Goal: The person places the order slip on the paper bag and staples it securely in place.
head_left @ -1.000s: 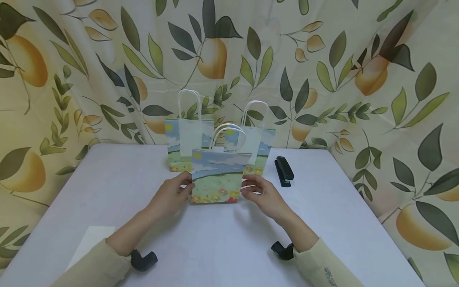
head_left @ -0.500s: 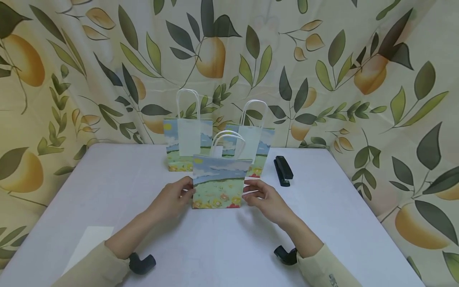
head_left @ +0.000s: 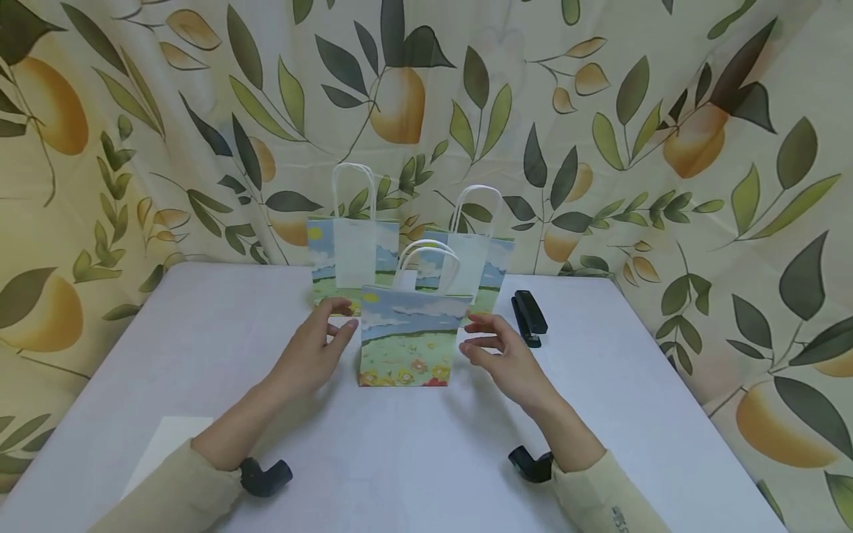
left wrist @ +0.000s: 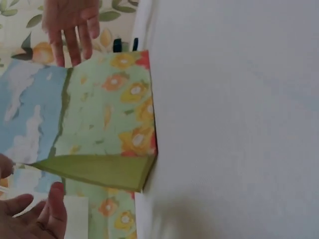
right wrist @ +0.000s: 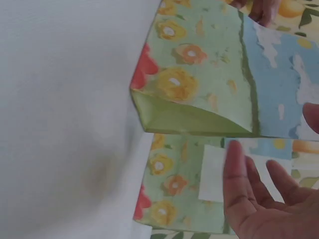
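Observation:
A small paper gift bag (head_left: pixel 406 348), printed with sky, meadow and flowers, stands upright at the middle of the table, its white handles (head_left: pixel 429 255) up. My left hand (head_left: pixel 309 352) hovers just off its left side, thumb and fingers spread. On the opposite side my right hand (head_left: pixel 509 363) has loosely bent fingers, a small gap from the bag. Both wrist views show the bag's green folded side (left wrist: pixel 107 169) between the hands, with neither gripping it. Behind stand two matching bags, one left (head_left: pixel 322 255) and one right (head_left: pixel 496 266), each with a white panel on its front.
A black stapler (head_left: pixel 529 318) lies right of the bags. At the left front, a white sheet of paper (head_left: pixel 166 437) is partly covered by my left sleeve. A fruit-patterned curtain (head_left: pixel 466 111) hangs behind the white table (head_left: pixel 400 459).
The front bag came slightly toward me, then stopped. Both hands have since let go of its sides; the left has moved up and away, the right slightly outward.

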`<state>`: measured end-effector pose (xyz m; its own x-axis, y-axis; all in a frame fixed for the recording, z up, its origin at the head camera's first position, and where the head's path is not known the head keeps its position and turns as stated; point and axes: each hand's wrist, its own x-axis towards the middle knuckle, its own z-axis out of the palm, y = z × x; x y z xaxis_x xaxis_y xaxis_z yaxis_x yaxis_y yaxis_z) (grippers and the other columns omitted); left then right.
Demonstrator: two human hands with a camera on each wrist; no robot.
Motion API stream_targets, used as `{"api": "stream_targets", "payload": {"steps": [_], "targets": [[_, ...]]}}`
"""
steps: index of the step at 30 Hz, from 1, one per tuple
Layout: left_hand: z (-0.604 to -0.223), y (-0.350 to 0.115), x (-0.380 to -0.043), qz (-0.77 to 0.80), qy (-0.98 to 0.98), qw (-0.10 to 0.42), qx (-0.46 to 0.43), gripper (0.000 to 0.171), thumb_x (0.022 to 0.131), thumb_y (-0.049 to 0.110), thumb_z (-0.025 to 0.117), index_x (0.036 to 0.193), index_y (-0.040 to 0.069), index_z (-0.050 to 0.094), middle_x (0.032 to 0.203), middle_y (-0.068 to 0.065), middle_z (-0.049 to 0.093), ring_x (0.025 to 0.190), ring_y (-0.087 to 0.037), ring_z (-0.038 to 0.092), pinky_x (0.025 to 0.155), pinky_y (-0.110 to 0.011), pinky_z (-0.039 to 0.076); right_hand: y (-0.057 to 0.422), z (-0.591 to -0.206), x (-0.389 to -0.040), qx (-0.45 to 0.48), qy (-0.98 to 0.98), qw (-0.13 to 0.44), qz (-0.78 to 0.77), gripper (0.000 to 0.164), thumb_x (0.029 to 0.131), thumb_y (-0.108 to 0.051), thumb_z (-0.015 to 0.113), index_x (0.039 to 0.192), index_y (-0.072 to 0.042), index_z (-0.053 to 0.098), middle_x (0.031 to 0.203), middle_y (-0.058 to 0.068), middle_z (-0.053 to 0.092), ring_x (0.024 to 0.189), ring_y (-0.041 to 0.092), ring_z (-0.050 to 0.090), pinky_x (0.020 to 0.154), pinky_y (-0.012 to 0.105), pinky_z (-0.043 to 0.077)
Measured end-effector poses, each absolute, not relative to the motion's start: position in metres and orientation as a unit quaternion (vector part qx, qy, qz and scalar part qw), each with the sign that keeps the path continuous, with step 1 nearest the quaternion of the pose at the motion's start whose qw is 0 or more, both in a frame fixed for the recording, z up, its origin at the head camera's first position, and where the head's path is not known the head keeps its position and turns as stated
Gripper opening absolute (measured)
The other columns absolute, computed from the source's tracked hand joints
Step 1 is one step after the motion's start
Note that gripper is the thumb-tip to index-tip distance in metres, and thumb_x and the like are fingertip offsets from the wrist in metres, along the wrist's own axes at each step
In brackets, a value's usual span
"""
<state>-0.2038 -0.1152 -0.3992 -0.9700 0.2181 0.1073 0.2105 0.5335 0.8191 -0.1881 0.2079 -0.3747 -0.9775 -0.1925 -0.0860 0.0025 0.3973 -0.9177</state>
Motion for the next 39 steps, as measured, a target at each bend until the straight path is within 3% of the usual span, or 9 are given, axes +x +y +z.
{"api": "stream_targets", "payload": {"steps": [6,12,16,20,29,34,39], "targets": [[-0.393,-0.103,-0.206,0.547,0.828,0.001,0.126,0.050,0.111,0.043,0.043,0.153,0.016,0.037,0.153,-0.006,0.046,0.089,-0.032,0.069,0.064,-0.034,0.055,0.199,-0.365,-0.194,-0.062,0.824,0.050,-0.562,0.053,0.102,-0.030,0.068,0.148,-0.018,0.046,0.147,0.006,0.049,0.113,0.026,0.059,0.085,0.028,0.056],[-0.391,-0.094,-0.208,0.555,0.822,-0.012,0.123,0.050,0.111,0.052,0.038,0.151,0.021,0.041,0.142,-0.008,0.058,0.077,-0.027,0.071,0.060,-0.035,0.055,0.188,-0.361,-0.204,-0.061,0.827,0.027,-0.558,0.048,0.103,-0.039,0.065,0.146,-0.020,0.054,0.138,0.008,0.058,0.105,0.025,0.053,0.076,0.029,0.046],[-0.393,-0.090,-0.211,0.551,0.827,-0.021,0.107,0.051,0.108,0.059,0.039,0.137,0.021,0.057,0.109,-0.009,0.072,0.072,-0.032,0.070,0.058,-0.035,0.053,0.184,-0.364,-0.211,-0.050,0.819,0.010,-0.572,0.042,0.105,-0.039,0.061,0.140,-0.017,0.064,0.132,0.009,0.066,0.107,0.024,0.051,0.085,0.034,0.042],[-0.394,-0.086,-0.214,0.552,0.828,-0.029,0.092,0.052,0.107,0.062,0.040,0.119,0.019,0.067,0.078,-0.010,0.071,0.069,-0.037,0.067,0.060,-0.035,0.051,0.180,-0.369,-0.218,-0.041,0.799,-0.001,-0.600,0.045,0.106,-0.042,0.057,0.131,-0.008,0.070,0.128,0.009,0.072,0.113,0.020,0.055,0.101,0.040,0.040],[-0.396,-0.082,-0.216,0.559,0.824,-0.050,0.078,0.039,0.107,0.051,0.051,0.109,0.017,0.069,0.070,-0.006,0.067,0.064,-0.022,0.065,0.060,-0.031,0.054,0.176,-0.379,-0.227,-0.032,0.795,-0.012,-0.606,0.052,0.106,-0.049,0.054,0.117,-0.002,0.074,0.114,0.010,0.074,0.111,0.021,0.056,0.102,0.041,0.041],[-0.399,-0.082,-0.217,0.566,0.819,-0.052,0.086,0.033,0.108,0.044,0.053,0.103,0.014,0.067,0.067,-0.006,0.065,0.065,-0.029,0.067,0.062,-0.030,0.055,0.177,-0.380,-0.227,-0.050,0.798,0.015,-0.601,0.049,0.107,-0.047,0.053,0.123,-0.005,0.070,0.119,0.013,0.073,0.127,0.023,0.056,0.119,0.054,0.035],[-0.400,-0.086,-0.220,0.559,0.823,-0.038,0.092,0.027,0.109,0.038,0.054,0.107,0.014,0.067,0.069,-0.006,0.065,0.067,-0.029,0.068,0.063,-0.029,0.056,0.179,-0.382,-0.229,-0.084,0.802,0.032,-0.590,0.042,0.108,-0.038,0.054,0.135,-0.007,0.065,0.126,0.014,0.072,0.129,0.025,0.059,0.121,0.056,0.036]]}}
